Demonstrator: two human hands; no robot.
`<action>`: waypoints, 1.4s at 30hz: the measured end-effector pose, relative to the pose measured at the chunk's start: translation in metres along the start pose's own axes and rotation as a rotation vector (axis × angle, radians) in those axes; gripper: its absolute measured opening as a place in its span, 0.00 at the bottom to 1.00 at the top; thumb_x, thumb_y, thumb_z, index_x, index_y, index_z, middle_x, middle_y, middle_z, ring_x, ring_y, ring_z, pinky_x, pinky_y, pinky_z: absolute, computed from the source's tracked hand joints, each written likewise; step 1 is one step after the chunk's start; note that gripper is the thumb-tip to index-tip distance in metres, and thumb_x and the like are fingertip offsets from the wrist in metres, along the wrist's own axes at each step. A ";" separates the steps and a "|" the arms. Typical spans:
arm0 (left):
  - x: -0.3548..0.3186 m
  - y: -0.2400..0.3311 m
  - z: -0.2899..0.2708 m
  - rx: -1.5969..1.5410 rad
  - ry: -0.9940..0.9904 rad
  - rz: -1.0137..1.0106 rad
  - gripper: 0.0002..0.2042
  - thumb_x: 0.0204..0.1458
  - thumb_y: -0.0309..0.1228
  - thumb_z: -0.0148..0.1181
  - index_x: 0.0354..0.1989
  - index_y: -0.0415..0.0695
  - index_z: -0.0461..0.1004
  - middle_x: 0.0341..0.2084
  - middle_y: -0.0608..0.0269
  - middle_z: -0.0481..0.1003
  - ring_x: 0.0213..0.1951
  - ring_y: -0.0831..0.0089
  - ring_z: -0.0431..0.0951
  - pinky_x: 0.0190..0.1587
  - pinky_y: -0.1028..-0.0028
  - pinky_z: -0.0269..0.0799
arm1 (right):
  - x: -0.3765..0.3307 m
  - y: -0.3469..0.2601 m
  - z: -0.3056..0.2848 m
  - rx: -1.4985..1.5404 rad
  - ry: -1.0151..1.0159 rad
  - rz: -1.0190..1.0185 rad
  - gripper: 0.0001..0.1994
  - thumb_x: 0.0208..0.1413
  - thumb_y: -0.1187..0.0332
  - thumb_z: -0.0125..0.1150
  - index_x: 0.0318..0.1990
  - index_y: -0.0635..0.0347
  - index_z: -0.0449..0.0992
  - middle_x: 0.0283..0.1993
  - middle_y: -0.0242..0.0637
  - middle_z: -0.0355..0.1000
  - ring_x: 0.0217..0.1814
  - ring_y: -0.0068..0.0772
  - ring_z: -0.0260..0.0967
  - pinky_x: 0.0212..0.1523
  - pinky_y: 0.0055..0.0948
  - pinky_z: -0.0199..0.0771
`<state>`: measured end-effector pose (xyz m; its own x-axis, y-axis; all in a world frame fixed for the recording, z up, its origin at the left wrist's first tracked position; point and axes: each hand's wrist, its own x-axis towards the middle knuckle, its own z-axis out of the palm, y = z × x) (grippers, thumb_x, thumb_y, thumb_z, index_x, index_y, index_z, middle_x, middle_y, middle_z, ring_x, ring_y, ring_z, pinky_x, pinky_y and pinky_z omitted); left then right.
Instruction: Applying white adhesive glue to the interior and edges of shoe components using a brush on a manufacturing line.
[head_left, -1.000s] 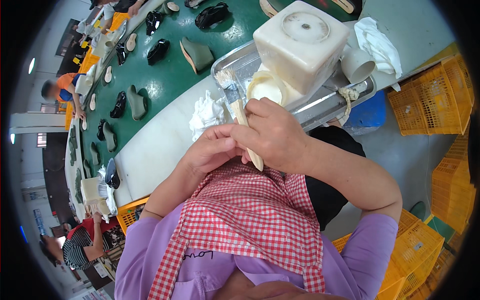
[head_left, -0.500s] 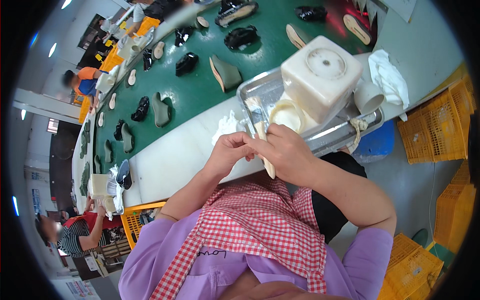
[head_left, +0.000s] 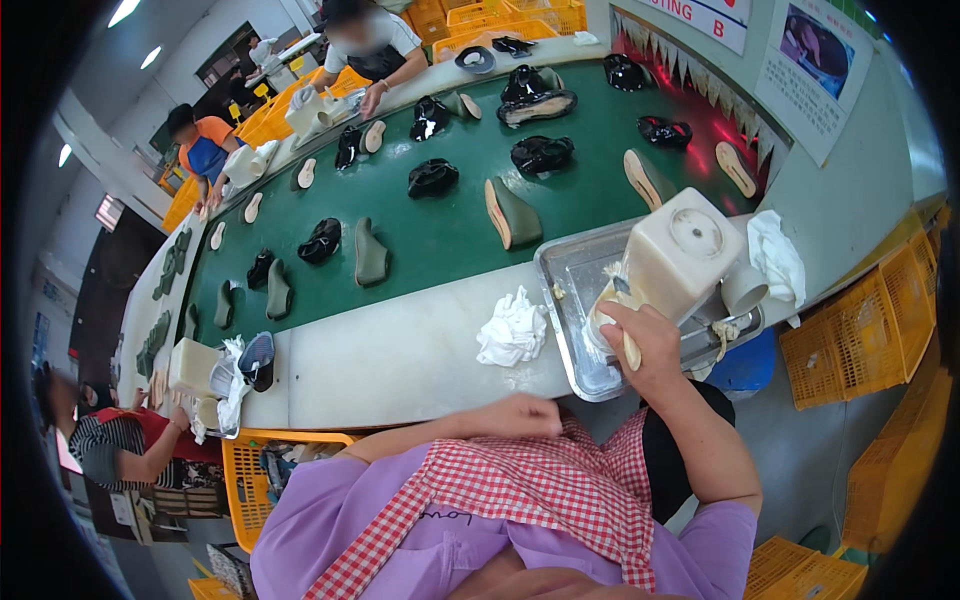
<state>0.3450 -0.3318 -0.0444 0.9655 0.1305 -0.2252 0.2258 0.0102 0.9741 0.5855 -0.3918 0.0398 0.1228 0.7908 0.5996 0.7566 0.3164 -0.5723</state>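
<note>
My right hand (head_left: pixel 645 343) grips the pale handle of a brush (head_left: pixel 622 318) whose head points into a small cream cup (head_left: pixel 604 310) on a metal tray (head_left: pixel 575 330). A cream square jug (head_left: pixel 680 252) stands on the tray just behind the hand. My left hand (head_left: pixel 518 415) rests at the near edge of the white worktop (head_left: pixel 400 360) with its fingers curled and nothing in it. A crumpled white cloth (head_left: pixel 512 328) lies on the worktop between the two hands.
A green conveyor belt (head_left: pixel 440 225) beyond the worktop carries several black shoe uppers and olive soles. Other people work at its far side and at the lower left. Another white cloth (head_left: pixel 775 255) and a cup (head_left: pixel 744 290) sit right of the jug. Yellow crates (head_left: pixel 860 330) stand at the right.
My hands have parted: the right one carried the brush out to the cup on the tray, the left dropped back to the worktop edge. The view has tilted up along the belt.
</note>
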 end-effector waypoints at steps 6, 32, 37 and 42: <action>0.000 -0.002 0.000 0.173 -0.168 0.156 0.09 0.57 0.33 0.56 0.36 0.39 0.73 0.32 0.61 0.72 0.36 0.71 0.72 0.40 0.72 0.67 | 0.008 0.002 0.012 0.031 0.088 -0.070 0.09 0.47 0.73 0.66 0.37 0.61 0.79 0.31 0.40 0.76 0.26 0.40 0.69 0.29 0.34 0.69; 0.030 0.018 -0.010 0.260 -0.137 0.590 0.12 0.58 0.35 0.51 0.45 0.44 0.75 0.32 0.59 0.77 0.33 0.61 0.77 0.37 0.66 0.74 | 0.010 0.031 0.011 0.138 0.182 0.665 0.05 0.50 0.74 0.64 0.29 0.68 0.77 0.29 0.33 0.75 0.30 0.22 0.70 0.31 0.23 0.69; 0.057 0.109 -0.154 0.057 0.468 0.300 0.26 0.59 0.36 0.50 0.67 0.55 0.55 0.19 0.68 0.74 0.19 0.83 0.70 0.23 0.82 0.66 | 0.015 0.014 0.010 -0.007 0.202 0.344 0.04 0.48 0.75 0.65 0.26 0.65 0.76 0.25 0.39 0.74 0.26 0.32 0.71 0.30 0.29 0.69; 0.118 0.107 -0.297 0.224 0.725 -0.075 0.34 0.57 0.32 0.51 0.70 0.52 0.41 0.18 0.60 0.75 0.13 0.78 0.69 0.14 0.77 0.61 | 0.011 0.012 0.013 -0.018 0.175 0.258 0.04 0.45 0.75 0.67 0.26 0.64 0.76 0.27 0.42 0.75 0.28 0.40 0.72 0.30 0.32 0.71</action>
<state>0.4444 -0.0214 0.0391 0.6375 0.7566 -0.1456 0.3830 -0.1471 0.9120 0.5880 -0.3725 0.0322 0.4198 0.7411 0.5240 0.6974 0.1062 -0.7088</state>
